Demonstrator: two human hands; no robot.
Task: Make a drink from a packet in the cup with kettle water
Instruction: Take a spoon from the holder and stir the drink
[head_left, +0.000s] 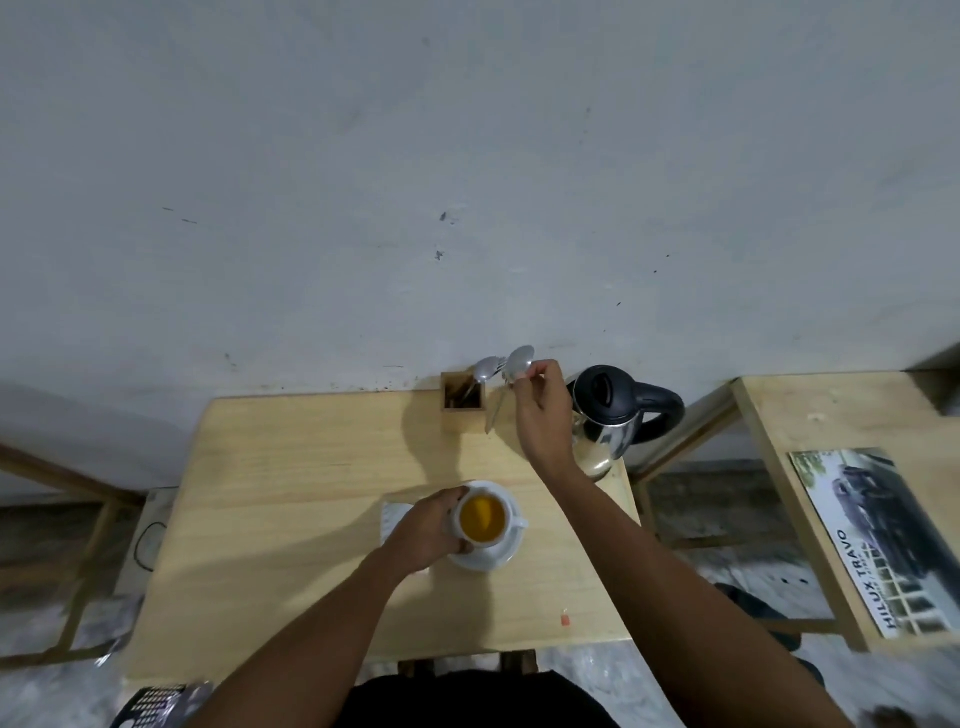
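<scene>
On the left of the wooden table (291, 467), a pale packet (396, 512) is seen lying flat, partly covered by the left hand (427, 530). That hand is wrapped around the left side of the white cup (485, 519), its fingers curled against the wall. The cup is filled with an orange-yellow liquid and is set on a white saucer (501, 553), handle turned to the right, near the middle of the table. Further back, against the wall, a small wooden holder (464, 399) is placed, with cutlery standing in it. Just right of the holder, a spoon (511, 374) is pinched between the fingertips of the right hand (540, 410), bowl up and handle hanging down beside the holder. At the table's right rear corner, a steel kettle (610, 415) with a black lid and handle is stood, partly hidden by the right wrist.
</scene>
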